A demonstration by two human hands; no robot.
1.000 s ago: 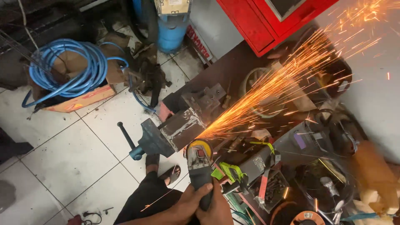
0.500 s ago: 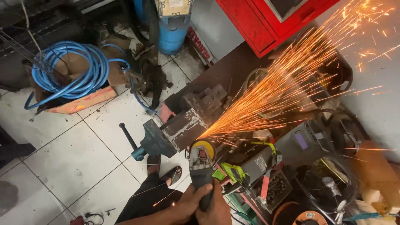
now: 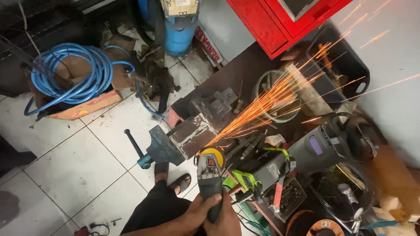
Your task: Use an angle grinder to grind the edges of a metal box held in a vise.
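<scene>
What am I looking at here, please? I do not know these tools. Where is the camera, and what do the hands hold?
The camera sits on the person's head and looks straight down, so you see the person's own hands at the bottom edge. The left hand and the right hand together grip a grey angle grinder, a power tool with a spinning disc. The disc meets a metal block clamped in a blue bench vise. Orange sparks fly up and to the right. Around it the workbench holds many tools and a dark welding helmet. On the tiled floor lies a coiled blue hose on a cardboard box.
</scene>
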